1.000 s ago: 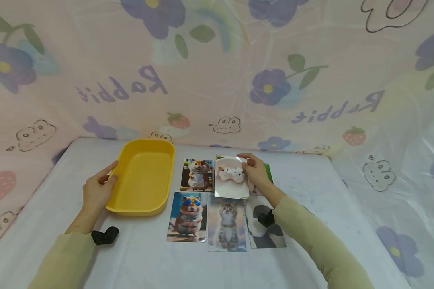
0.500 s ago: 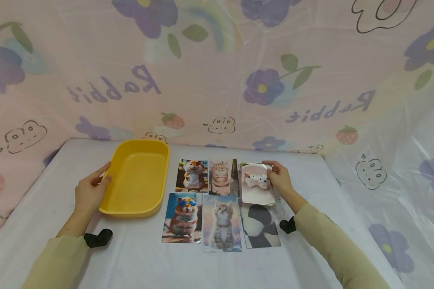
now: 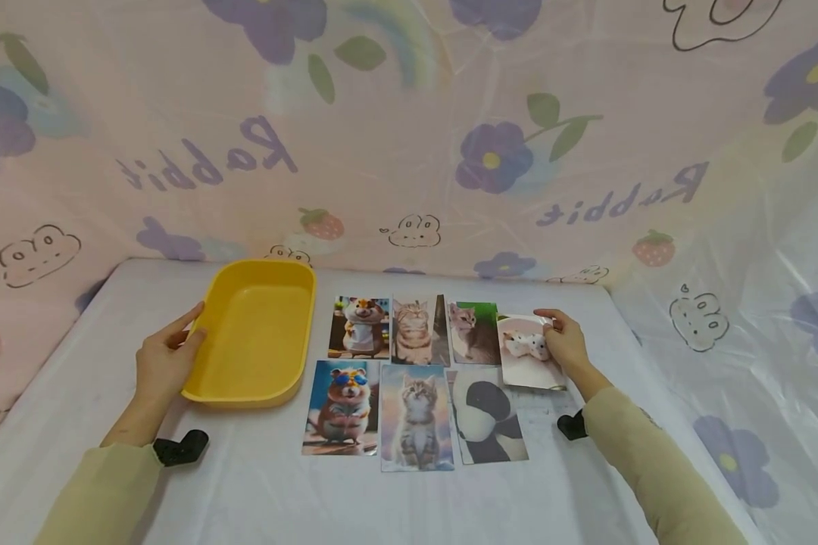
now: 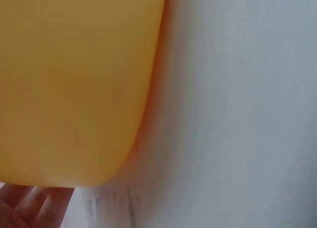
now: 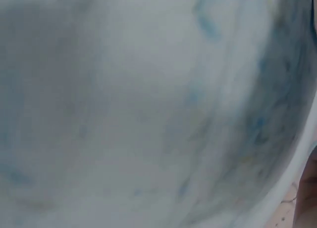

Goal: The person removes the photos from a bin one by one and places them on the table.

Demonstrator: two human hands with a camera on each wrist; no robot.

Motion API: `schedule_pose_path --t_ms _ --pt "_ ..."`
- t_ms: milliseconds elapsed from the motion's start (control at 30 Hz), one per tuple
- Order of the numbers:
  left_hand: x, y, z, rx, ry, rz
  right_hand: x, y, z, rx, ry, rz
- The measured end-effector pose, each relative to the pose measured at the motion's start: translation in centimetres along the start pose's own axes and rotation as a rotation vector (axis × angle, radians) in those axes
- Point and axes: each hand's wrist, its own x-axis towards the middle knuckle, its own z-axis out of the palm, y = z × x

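Observation:
A yellow plastic tray (image 3: 255,341) is at the left of the table, and my left hand (image 3: 165,363) grips its left rim between thumb and fingers. In the left wrist view the tray's wall (image 4: 74,89) fills the left side, with fingertips (image 4: 52,208) at its lower edge. My right hand (image 3: 571,352) pinches the right edge of a photo card of two white hamsters (image 3: 526,369). That card is just right of the card with a cat on green (image 3: 476,337). The right wrist view is blurred, with only a finger (image 5: 308,193) at its right edge.
Other photo cards lie in two rows: an aproned hamster (image 3: 361,329) and an orange cat (image 3: 412,333) behind; a hamster in sunglasses (image 3: 344,409), a grey kitten (image 3: 417,424) and a black-and-white picture (image 3: 489,420) in front. A patterned cloth wall (image 3: 354,151) stands behind the table.
My right hand has carried the white-hamster card rightward from above the orange cat card, past the green-backed cat card, uncovering both. My left hand keeps its grip on the tray.

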Motion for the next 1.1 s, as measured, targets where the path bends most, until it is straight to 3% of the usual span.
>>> schedule_pose_path --t_ms 533,700,1100 --pt "0.0 0.1 0.0 0.013 0.007 0.007 -0.5 2.8 -1.6 -0.160 0.023 0.026" --pt "-0.1 0.2 0.0 0.019 0.003 0.006 -0.8 2.7 -1.2 -0.173 0.046 -0.003" --pt "-0.4 0.1 -0.3 0.051 0.004 0.074 -1.0 2.3 -0.9 -0.215 0.075 -0.023"
